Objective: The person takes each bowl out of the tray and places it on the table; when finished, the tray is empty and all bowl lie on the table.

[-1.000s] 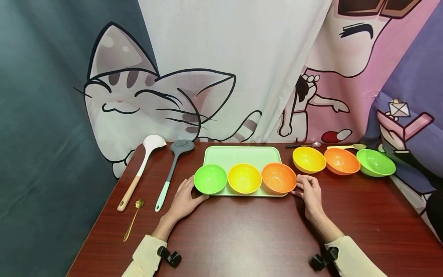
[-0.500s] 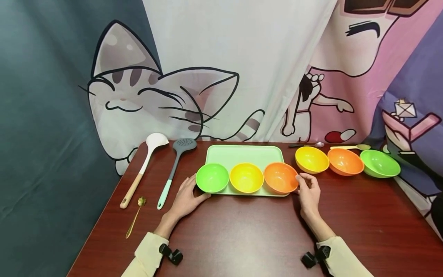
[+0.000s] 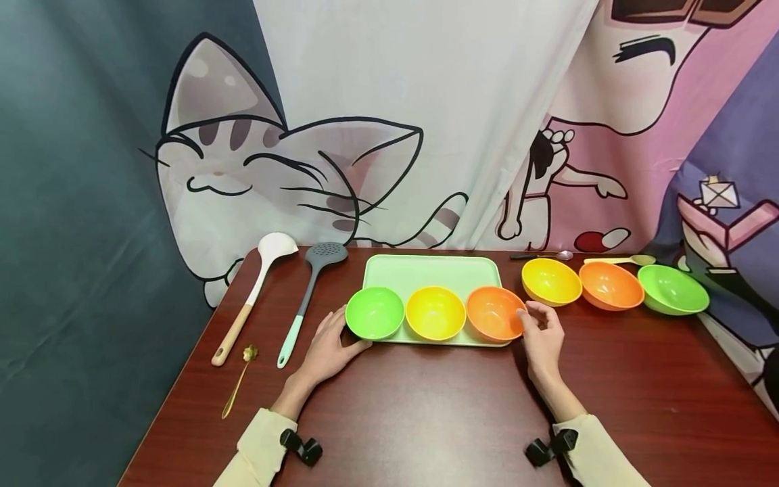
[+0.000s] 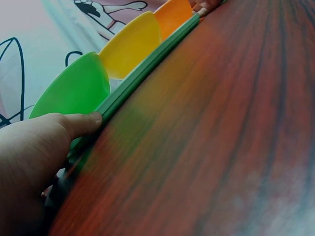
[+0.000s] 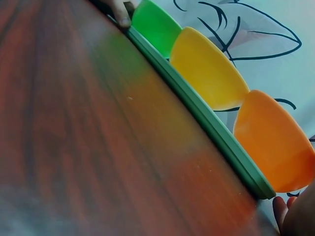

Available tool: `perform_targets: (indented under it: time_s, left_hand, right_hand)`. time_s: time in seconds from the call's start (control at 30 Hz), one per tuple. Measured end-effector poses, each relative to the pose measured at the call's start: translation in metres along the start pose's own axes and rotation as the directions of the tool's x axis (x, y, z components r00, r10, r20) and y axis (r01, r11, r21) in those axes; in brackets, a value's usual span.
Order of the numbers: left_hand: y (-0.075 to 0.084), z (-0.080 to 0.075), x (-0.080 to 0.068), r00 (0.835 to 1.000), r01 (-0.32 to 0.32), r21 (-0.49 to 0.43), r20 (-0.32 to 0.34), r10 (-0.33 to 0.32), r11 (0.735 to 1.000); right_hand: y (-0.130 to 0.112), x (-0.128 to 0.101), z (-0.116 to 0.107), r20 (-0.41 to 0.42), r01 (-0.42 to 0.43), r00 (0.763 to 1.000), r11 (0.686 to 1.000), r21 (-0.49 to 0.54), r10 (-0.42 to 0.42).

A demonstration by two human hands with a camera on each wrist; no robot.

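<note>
In the head view a light green tray (image 3: 432, 269) lies on the table with three bowls along its front: a green bowl (image 3: 374, 313), a yellow bowl (image 3: 435, 313) and an orange bowl (image 3: 496, 314). My left hand (image 3: 328, 348) grips the tray's left front corner; the left wrist view has its thumb (image 4: 83, 124) along the tray's edge beside the green bowl. My right hand (image 3: 544, 340) is at the orange bowl's right side, thumb over the rim and the other fingers bent behind it. The right wrist view shows only part of this hand (image 5: 298, 214), near the tray's corner.
Left of the tray lie a white ladle (image 3: 258, 287), a grey slotted turner (image 3: 312, 284) and a small gold spoon (image 3: 240, 382). Rightward stand a second yellow bowl (image 3: 551, 283), orange bowl (image 3: 611, 287) and green bowl (image 3: 673, 290), with two spoons behind. A printed curtain (image 3: 389, 81) hangs behind.
My right hand has shifted left and up, from beside the tray's right corner onto the orange bowl's rim. My left hand keeps its place at the tray. The head view has shifted slightly.
</note>
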State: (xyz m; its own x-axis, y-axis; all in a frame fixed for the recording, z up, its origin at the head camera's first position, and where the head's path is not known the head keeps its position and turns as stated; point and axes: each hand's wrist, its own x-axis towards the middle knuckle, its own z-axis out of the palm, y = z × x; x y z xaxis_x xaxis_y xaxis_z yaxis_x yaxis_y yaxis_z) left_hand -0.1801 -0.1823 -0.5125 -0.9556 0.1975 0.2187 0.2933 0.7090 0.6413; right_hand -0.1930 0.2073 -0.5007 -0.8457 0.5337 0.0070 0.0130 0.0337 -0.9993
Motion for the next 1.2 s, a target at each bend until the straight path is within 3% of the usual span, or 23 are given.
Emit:
perform_targets:
  time_s: [0.47,0.8,1.2]
  left_hand:
    - [-0.001,-0.001,-0.002,1.000,0.014,-0.006,0.018,-0.013,1.000]
    - [-0.002,0.001,0.001,1.000,0.005,-0.001,0.012,-0.005,1.000]
    - [-0.001,0.000,-0.001,1.000,-0.006,0.002,-0.013,0.006,1.000]
  right_hand:
    - [0.002,0.001,0.001,-0.036,0.073,0.997,0.997,0.016,-0.073]
    - [-0.003,0.001,-0.002,-0.063,0.060,0.997,0.986,0.154,-0.051]
    - [-0.004,0.004,-0.018,-0.069,0.024,0.998,0.979,0.204,-0.010]
